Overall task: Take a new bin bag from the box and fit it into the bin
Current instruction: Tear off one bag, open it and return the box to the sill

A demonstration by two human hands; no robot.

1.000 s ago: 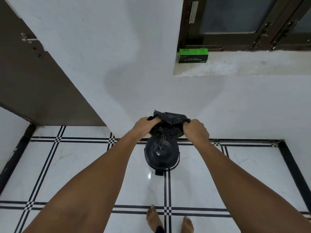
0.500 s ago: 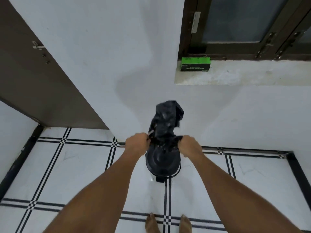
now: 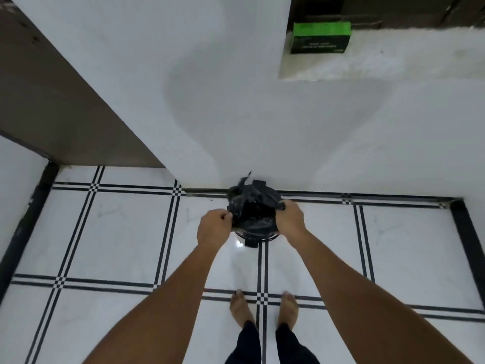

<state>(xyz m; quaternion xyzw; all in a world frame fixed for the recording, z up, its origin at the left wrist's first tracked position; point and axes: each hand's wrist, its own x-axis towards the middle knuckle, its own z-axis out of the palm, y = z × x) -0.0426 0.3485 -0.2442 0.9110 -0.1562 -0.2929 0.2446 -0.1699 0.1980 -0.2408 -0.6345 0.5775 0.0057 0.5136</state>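
Note:
A small round black bin (image 3: 256,236) stands on the tiled floor against the white wall. A crumpled black bin bag (image 3: 248,203) sits low in the bin's mouth, covering most of it. My left hand (image 3: 214,225) pinches the bag's edge at the bin's left side. My right hand (image 3: 288,219) grips the bag's edge at the right side. The green bin bag box (image 3: 320,38) rests on the white window ledge, up and to the right, far from both hands.
The white wall (image 3: 236,114) rises right behind the bin. A brown door (image 3: 47,106) stands at the left. My bare feet (image 3: 263,308) are on the white tiled floor with black lines, just in front of the bin.
The bag stood puffed up above the bin earlier; now it is down in the bin's mouth. Both hands moved lower and stayed on its edges. The view tilted down.

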